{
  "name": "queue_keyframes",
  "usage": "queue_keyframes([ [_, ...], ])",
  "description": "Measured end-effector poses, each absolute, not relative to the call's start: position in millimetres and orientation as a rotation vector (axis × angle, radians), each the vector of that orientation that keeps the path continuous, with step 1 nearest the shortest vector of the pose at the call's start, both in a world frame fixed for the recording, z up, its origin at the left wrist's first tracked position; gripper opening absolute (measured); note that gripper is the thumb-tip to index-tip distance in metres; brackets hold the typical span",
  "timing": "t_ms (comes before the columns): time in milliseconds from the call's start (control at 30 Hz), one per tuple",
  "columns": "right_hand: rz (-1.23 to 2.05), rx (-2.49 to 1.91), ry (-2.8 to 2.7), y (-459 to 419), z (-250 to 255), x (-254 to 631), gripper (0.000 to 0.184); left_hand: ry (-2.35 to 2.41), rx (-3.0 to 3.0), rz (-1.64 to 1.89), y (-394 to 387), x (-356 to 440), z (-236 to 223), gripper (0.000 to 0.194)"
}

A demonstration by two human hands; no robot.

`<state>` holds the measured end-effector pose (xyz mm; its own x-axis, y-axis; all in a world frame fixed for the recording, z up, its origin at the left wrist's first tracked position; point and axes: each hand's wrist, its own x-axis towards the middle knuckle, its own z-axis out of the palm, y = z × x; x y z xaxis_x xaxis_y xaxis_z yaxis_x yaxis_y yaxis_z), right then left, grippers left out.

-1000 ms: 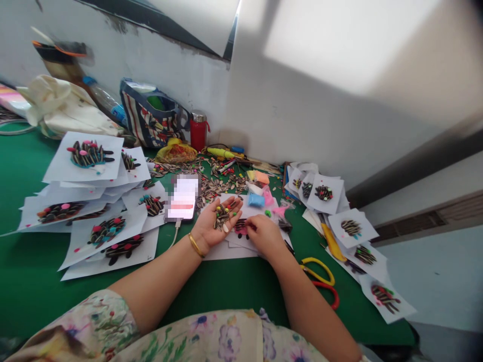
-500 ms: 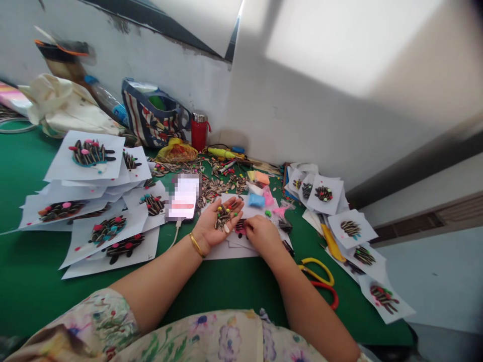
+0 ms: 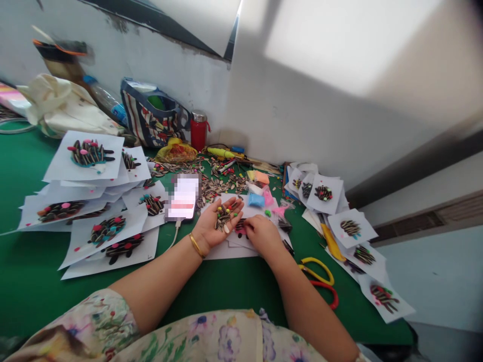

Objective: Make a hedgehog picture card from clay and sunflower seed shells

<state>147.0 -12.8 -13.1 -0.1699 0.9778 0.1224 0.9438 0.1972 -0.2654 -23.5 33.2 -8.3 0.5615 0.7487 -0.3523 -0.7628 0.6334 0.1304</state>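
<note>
My left hand (image 3: 210, 224) is palm up with its fingers half curled, cupping a small heap of sunflower seeds (image 3: 224, 215) mixed with small red, yellow and green balls. Close to its right, my right hand (image 3: 264, 234) is closed in a pinch over a pink clay figure (image 3: 240, 229) studded with dark seeds. Whatever sits between those fingertips is hidden. The figure lies on white paper (image 3: 230, 252), partly covered by both hands. Just beyond are a blue clay packet (image 3: 256, 200) and a pink clay packet (image 3: 279, 211).
Sheets with seed figures (image 3: 90, 156) are piled at left, and more sheets (image 3: 352, 229) lie at right. A phone (image 3: 183, 197) on a cable, loose seeds (image 3: 217, 183), scissors (image 3: 320, 281), a yellow-handled tool (image 3: 332, 244), a red flask (image 3: 198, 131) and a striped bag (image 3: 151, 115) surround the paper.
My right hand makes only slight movements at the pink clay figure. The left hand keeps its place with the seeds in its palm.
</note>
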Motion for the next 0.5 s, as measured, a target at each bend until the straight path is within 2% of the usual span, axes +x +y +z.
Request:
queue_keyframes([
  [500, 0.265, -1.295, -2.103, -27.3, 3.2, 120.9, 0.023, 0.411, 0.007, 0.829, 26.6, -17.3, -7.8, 0.038],
])
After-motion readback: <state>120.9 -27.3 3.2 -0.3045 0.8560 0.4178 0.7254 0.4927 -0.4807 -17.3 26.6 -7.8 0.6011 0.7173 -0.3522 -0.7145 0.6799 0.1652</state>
